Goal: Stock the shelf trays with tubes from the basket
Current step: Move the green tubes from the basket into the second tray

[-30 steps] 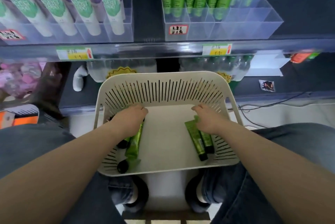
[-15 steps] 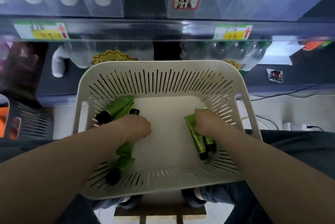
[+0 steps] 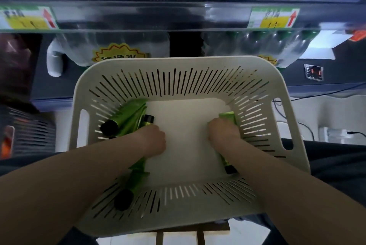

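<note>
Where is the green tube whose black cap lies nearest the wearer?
Head view: the capped tube lies in the basket's near-left corner, with its cap on the slotted wall, just below the left hand and beside that forearm.

Both arms reach forward and down, bare from the elbow, and draw closer together toward the hands. The left forearm (image 3: 69, 175) enters from the lower left corner, the right forearm (image 3: 287, 175) from the lower right. Both wrists are straight, with the backs of the hands turned up. The left grip (image 3: 153, 139) is curled into a fist, knuckles on top, fingers tucked under and out of sight, closed round a green tube (image 3: 138, 162) that sticks out beneath the wrist. The right grip (image 3: 222, 131) is curled the same way round a second green tube (image 3: 227, 117), whose ends show past the knuckles and the wrist. The two hands are level and well apart.
</note>
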